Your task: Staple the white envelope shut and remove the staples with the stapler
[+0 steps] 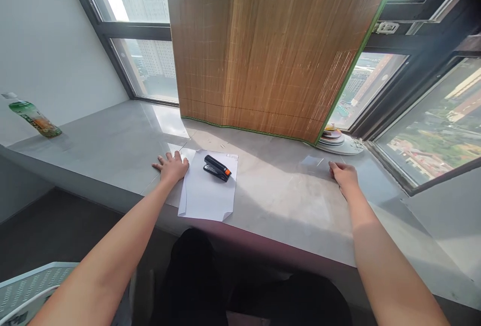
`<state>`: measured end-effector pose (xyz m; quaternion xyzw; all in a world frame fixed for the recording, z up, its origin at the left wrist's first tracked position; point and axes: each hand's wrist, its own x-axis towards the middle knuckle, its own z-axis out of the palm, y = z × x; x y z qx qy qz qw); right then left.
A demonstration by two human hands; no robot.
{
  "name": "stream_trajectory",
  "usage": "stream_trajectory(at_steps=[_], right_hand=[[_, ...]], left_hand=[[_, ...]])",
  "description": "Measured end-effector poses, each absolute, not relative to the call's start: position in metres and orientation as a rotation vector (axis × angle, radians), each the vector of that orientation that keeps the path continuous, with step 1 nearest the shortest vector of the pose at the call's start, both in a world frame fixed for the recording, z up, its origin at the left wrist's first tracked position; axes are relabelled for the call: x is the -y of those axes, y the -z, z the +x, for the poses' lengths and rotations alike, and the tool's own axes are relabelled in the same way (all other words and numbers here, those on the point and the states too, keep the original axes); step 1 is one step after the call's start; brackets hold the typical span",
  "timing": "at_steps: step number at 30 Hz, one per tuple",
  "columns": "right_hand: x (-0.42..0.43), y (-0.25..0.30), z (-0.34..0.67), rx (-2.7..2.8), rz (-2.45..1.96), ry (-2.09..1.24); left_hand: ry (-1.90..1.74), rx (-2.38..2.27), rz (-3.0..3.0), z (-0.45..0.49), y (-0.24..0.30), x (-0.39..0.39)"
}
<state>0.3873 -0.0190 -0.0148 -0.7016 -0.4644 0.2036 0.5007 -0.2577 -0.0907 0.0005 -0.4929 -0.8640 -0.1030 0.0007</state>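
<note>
My left hand (173, 166) lies on the sill with its fingers spread, at the left edge of a stack of white paper (205, 196). The paper's lower corners curl. On the upper part of the paper rests a black stapler (217, 168) with an orange mark at one end. Far to the right, my right hand (343, 175) is closed near the sill's surface, its fingers pressed together. Just left of those fingertips is a small clear plastic piece (312, 162) with a thin white strip on it. Whatever the fingers hold is hidden.
Small staple-like bits (222, 146) lie behind the paper. A bottle (35, 118) stands far left on the sill (278, 190). Stacked plates (340, 144) sit at the back right, beside a bamboo blind (263, 50). A pale basket (33, 278) is below left.
</note>
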Motion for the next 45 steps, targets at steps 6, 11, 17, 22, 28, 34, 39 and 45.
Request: stream_trajectory(at_steps=[6, 11, 17, 22, 28, 34, 39, 45], right_hand=[[0.015, 0.018, 0.390, 1.087, -1.729, -0.499], [0.007, 0.026, 0.400, 1.164, -1.786, -0.461], [-0.001, 0.036, 0.407, 1.198, -1.786, -0.438], [-0.006, 0.041, 0.409, 1.257, -1.773, -0.439], [-0.006, 0.040, 0.408, 1.313, -1.799, -0.418], [-0.002, 0.034, 0.402, 1.328, -1.832, -0.409], [0.002, 0.031, 0.400, 1.344, -1.837, -0.412], [0.012, 0.017, 0.379, 1.367, -1.796, -0.437]], left_hand=[[0.594, 2.695, -1.536, -0.258, -0.015, 0.102], [0.622, 2.357, -1.990, -0.248, -0.014, 0.120], [0.145, 2.226, -2.384, -0.219, 0.009, 0.123], [0.009, 2.220, -2.371, -0.215, 0.007, 0.125], [0.001, 2.070, -2.443, -0.168, 0.006, 0.128], [0.197, 1.807, -2.701, -0.062, 0.016, 0.116], [0.269, 1.833, -2.699, -0.011, 0.023, 0.108], [0.351, 1.826, -2.700, -0.011, 0.024, 0.109]])
